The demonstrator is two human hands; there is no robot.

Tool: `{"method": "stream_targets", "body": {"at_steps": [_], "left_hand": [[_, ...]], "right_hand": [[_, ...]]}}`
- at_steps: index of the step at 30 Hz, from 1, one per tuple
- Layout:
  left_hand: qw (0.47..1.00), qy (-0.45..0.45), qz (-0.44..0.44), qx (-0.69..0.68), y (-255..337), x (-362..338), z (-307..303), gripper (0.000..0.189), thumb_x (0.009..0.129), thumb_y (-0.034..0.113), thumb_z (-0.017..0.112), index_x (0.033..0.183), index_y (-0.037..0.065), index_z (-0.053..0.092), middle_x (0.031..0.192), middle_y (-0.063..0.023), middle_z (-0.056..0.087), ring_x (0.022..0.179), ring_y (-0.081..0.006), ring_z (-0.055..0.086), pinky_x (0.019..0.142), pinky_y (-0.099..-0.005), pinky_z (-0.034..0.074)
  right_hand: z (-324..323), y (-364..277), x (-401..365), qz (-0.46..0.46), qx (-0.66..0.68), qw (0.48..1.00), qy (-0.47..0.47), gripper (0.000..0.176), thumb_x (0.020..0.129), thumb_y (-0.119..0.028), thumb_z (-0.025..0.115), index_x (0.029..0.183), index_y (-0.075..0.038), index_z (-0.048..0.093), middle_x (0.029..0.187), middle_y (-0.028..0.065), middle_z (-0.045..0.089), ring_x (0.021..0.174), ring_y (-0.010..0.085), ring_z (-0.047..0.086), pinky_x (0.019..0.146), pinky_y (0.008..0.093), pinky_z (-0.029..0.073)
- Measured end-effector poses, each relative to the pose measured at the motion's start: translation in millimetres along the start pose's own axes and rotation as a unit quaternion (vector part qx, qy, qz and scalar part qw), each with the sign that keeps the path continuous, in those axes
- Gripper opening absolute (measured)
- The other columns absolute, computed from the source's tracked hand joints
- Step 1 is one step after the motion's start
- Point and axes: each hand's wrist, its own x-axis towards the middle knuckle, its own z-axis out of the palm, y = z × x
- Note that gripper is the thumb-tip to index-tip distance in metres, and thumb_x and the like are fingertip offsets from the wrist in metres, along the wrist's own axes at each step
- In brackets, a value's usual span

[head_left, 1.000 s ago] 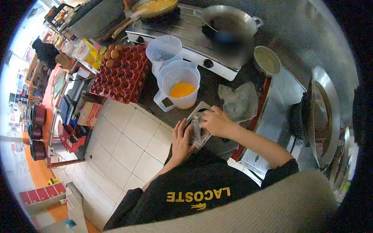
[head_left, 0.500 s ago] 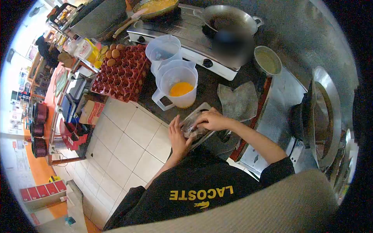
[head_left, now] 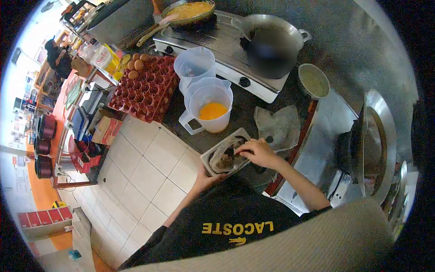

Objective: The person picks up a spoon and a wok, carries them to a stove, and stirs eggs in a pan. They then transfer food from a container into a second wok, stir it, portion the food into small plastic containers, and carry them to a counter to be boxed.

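A small rectangular metal tray (head_left: 209, 159) sits at the near edge of the dark counter, holding a crumpled clear plastic wrap with brownish food (head_left: 225, 158) inside. My left hand (head_left: 205, 177) grips the tray's near corner from below. Over the tray's far end, my right hand (head_left: 256, 152) has its fingers pinched on the wrap. Just beyond the tray stands a clear jug with beaten egg (head_left: 211, 110).
A second, empty clear jug (head_left: 194, 66) and a red egg tray (head_left: 145, 88) with a few eggs stand at the left. A grey cloth (head_left: 278, 125) lies right of the tray. A gas stove (head_left: 226, 50) carries a pan of egg (head_left: 190, 10) and an empty wok (head_left: 271, 38). Tiled floor lies below left.
My left hand slid from the tray's top to under its near corner. My right hand drew the plastic wrap back, uncovering the food. The view shifted slightly.
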Motion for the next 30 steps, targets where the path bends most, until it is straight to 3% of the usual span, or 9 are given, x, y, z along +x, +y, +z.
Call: {"method": "stream_targets", "body": {"at_steps": [2,7,10,11,14,17,20,25,30], "left_hand": [[0.995,0.018,-0.061,-0.075,-32,2,-1,0.076,0.077,0.014,0.071,0.136,0.001,0.024,0.127,-0.0133,0.045,0.115,-0.023,0.048,0.095,-0.0349,0.042],[0.985,-0.029,-0.142,-0.096,8,29,18,0.055,0.087,0.004,0.054,0.136,0.002,0.027,0.129,-0.0095,0.046,0.115,-0.0189,0.048,0.095,-0.0331,0.041],[0.986,-0.062,-0.089,-0.123,28,43,43,0.057,0.087,0.004,0.054,0.137,0.003,0.026,0.129,-0.009,0.045,0.117,-0.0184,0.046,0.097,-0.0323,0.039],[0.977,-0.086,-0.109,-0.161,39,50,52,0.059,0.087,0.006,0.055,0.138,0.004,0.024,0.129,-0.009,0.044,0.118,-0.0188,0.044,0.097,-0.0315,0.038],[0.974,-0.108,-0.099,-0.175,84,79,86,0.061,0.087,0.007,0.055,0.139,0.01,0.024,0.128,-0.0057,0.045,0.11,-0.017,0.048,0.086,-0.0305,0.043],[0.953,-0.098,-0.084,-0.276,132,111,122,0.06,0.087,0.008,0.055,0.138,0.015,0.025,0.125,-0.0018,0.047,0.102,-0.0139,0.05,0.073,-0.0289,0.044],[0.943,-0.073,-0.006,-0.324,158,155,145,0.053,0.087,0.009,0.055,0.134,0.017,0.031,0.121,0.0013,0.048,0.096,-0.0113,0.05,0.066,-0.0287,0.043],[0.942,0.014,0.043,-0.334,180,207,158,0.05,0.087,0.012,0.057,0.127,0.015,0.026,0.126,-0.0057,0.042,0.107,-0.02,0.051,0.078,-0.0328,0.047],[0.917,0.024,0.101,-0.385,188,236,153,0.054,0.086,0.007,0.057,0.127,0.016,0.024,0.13,-0.0091,0.036,0.113,-0.0259,0.047,0.082,-0.0403,0.049]], "right_hand": [[0,0,-2,0.013,0.03,0.999,0.002,0.017,0.084,-0.028,0.058,0.099,-0.023,0.064,0.094,0.0018,0.065,0.098,0.023,0.057,0.087,0.042,0.034],[-20,-3,-16,0.069,0.016,0.996,0.056,0.016,0.081,-0.023,0.06,0.095,-0.016,0.062,0.095,0.004,0.065,0.092,0.0239,0.059,0.084,0.04,0.036],[-60,-12,-28,0.1,0.014,0.992,0.072,0.014,0.08,-0.022,0.061,0.092,-0.016,0.064,0.096,0.005,0.065,0.091,0.0247,0.06,0.082,0.0386,0.039],[-76,-15,-32,0.116,0.032,0.988,0.092,0.013,0.079,-0.021,0.062,0.09,-0.014,0.065,0.094,0.006,0.066,0.087,0.0259,0.061,0.079,0.0373,0.041],[-125,-20,-39,0.088,-0.027,0.98,0.178,0.015,0.079,-0.02,0.062,0.093,-0.014,0.067,0.089,0.0062,0.066,0.082,0.0247,0.062,0.074,0.0352,0.044],[-173,-32,-32,0.132,-0.007,0.963,0.235,0.016,0.08,-0.016,0.062,0.094,-0.01,0.067,0.086,0.0072,0.067,0.078,0.0213,0.063,0.071,0.032,0.046],[-198,5,-8,0.037,-0.007,0.942,0.334,0.017,0.079,-0.012,0.064,0.095,-0.007,0.066,0.085,0.0081,0.067,0.079,0.0181,0.063,0.072,0.0295,0.047],[-239,30,42,0.064,0.146,0.931,0.328,0.021,0.082,-0.01,0.063,0.1,-0.002,0.064,0.085,0.0051,0.066,0.079,0.0125,0.06,0.074,0.0273,0.046],[-272,26,75,0.064,0.218,0.915,0.333,0.021,0.086,-0.013,0.059,0.103,0.0,0.062,0.087,0.0034,0.063,0.079,0.0096,0.056,0.072,0.0255,0.043]]}}
